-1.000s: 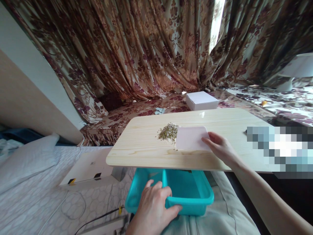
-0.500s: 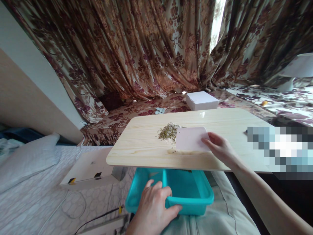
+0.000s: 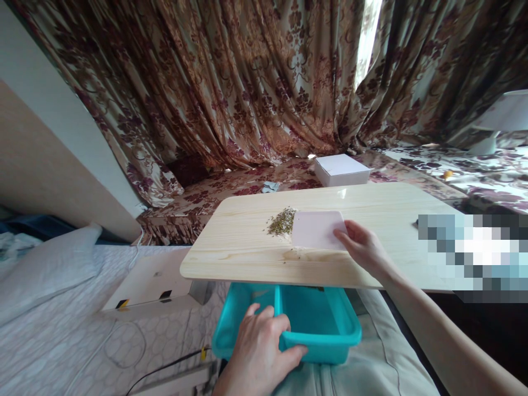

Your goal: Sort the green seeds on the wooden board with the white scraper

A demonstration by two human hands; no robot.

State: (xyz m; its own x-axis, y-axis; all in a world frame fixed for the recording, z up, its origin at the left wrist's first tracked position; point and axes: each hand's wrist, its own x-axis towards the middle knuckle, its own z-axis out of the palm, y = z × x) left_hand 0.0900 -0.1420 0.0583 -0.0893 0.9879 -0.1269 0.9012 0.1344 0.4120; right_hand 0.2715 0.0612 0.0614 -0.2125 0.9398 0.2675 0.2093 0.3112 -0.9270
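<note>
My right hand point(image 3: 365, 245) pinches the right end of a flat white scraper point(image 3: 317, 230) with rounded corners. The scraper lies low over a light wood-grain tabletop point(image 3: 231, 256), its left edge against a heap of small green and pale grains or seeds point(image 3: 281, 223). A few loose bits lie nearer the table's front edge. Below that edge, my left hand point(image 3: 266, 335) grips the near rim of a teal plastic bin point(image 3: 322, 338), fingers inside and thumb outside. A divider splits the bin in two, and its far side is partly hidden under the tabletop.
Behind the table a white box point(image 3: 342, 169) and a small light-blue cloth point(image 3: 270, 187) lie on a flowered cover. A pale carton point(image 3: 148, 280) rests on the bed at left, near cables. At right are a lamp point(image 3: 501, 113) and a blurred-out patch.
My right hand has moved the scraper slightly left and away from me, over the heap's right side. My left hand stays on the bin's rim.
</note>
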